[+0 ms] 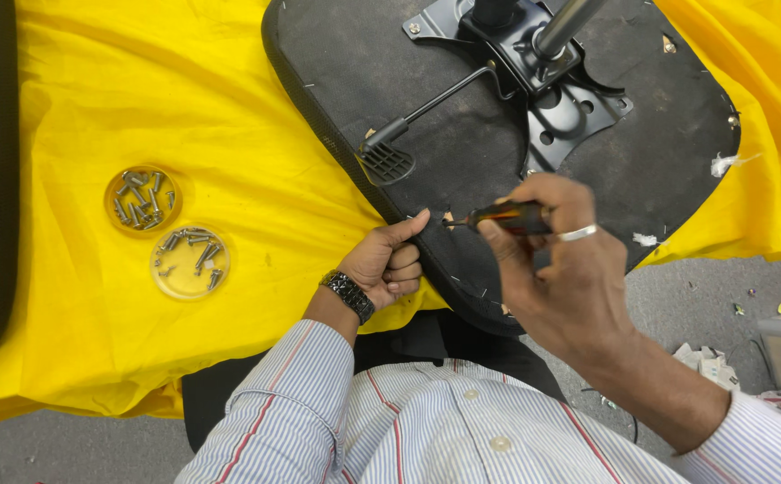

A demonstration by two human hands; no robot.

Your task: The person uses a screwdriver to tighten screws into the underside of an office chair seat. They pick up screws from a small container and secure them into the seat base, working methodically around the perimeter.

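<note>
Right hand grips a slim, rigid screwdriver by its handle; left hand pinches the heavy, stiff chair seat at the counter's near edge

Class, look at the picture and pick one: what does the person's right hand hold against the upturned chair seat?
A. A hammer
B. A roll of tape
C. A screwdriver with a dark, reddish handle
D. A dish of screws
C: the right hand grips a screwdriver whose tip meets the chair seat beside the left hand's thumb.
</note>
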